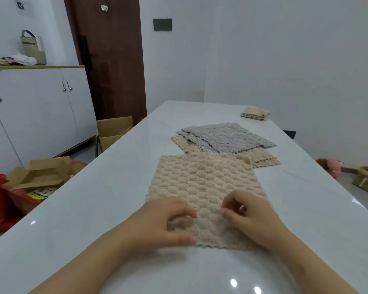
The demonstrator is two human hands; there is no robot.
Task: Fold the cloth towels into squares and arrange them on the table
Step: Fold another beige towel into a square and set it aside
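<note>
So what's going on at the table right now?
A person has both hands on a beige towel spread flat at the near end of the table. The left hand and right hand sit on its near part with fingers curled; blur hides whether they pinch it. Behind lies an unfolded pile of grey and beige towels. One folded towel sits far off to the right.
</note>
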